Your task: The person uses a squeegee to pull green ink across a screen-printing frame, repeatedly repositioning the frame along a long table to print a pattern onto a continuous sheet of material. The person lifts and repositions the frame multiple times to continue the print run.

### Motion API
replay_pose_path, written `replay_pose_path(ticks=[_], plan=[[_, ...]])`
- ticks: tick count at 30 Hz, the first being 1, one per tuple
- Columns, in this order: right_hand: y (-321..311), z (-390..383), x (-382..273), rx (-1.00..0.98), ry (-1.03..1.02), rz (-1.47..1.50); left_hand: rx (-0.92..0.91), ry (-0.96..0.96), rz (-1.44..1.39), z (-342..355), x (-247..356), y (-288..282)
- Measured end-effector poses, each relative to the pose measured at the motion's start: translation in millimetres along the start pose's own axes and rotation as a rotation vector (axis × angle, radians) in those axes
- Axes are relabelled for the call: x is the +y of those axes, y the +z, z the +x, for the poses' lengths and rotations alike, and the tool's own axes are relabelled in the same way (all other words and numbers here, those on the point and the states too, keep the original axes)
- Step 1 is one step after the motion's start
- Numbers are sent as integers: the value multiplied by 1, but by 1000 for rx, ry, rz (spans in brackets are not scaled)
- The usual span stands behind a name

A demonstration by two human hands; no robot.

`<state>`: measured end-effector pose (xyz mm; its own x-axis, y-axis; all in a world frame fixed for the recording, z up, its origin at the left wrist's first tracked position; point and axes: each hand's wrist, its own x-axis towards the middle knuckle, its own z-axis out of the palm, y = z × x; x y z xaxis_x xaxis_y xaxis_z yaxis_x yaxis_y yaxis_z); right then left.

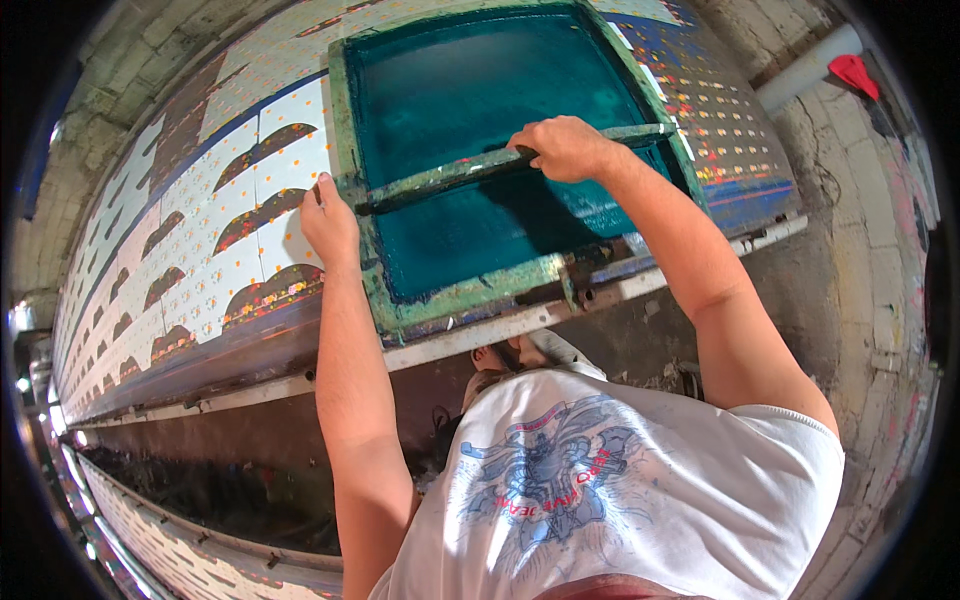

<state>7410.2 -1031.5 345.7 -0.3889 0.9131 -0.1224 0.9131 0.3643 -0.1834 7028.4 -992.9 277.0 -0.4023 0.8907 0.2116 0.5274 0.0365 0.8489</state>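
Note:
My right hand (565, 148) is closed over a long paint-stained squeegee (450, 177). The squeegee lies across a screen printing frame (345, 120), spanning from its left side to its right. Dark teal ink (480, 80) covers the mesh inside the frame, and a shadow falls on it below my right hand. Beside the frame's left edge is my left hand (330, 225), thumb raised and apart from the forefinger; its other fingers are mostly hidden. Whether it touches the frame cannot be made out.
The frame rests on a long printing table covered with patterned printed pieces (265, 200). A metal rail (450, 345) runs along the table's near edge. More printed panels (735, 130) lie right of the frame. A red cloth (853, 75) hangs by the pipe at the right wall.

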Motion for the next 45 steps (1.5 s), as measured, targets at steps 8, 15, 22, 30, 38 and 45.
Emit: replay_pose_path(ticks=[8, 15, 22, 30, 38, 45], plan=[[33, -106, -58, 77, -32, -9, 8, 35, 24, -1, -9, -1], [54, -144, -56, 222, -111, 82, -12, 49, 79, -1, -1, 10], [36, -160, 0, 208, -264, 509, -14, 23, 289, 11, -22, 2], [43, -239, 177, 780, 94, 664, -34, -38, 443, 20, -15, 10], [106, -237, 205, 809, 258, 1347, 26, 1, 462, 17, -6, 6], [118, -238, 202, 923, 427, 1650, -1, -130, 114, 20, -13, 18]])
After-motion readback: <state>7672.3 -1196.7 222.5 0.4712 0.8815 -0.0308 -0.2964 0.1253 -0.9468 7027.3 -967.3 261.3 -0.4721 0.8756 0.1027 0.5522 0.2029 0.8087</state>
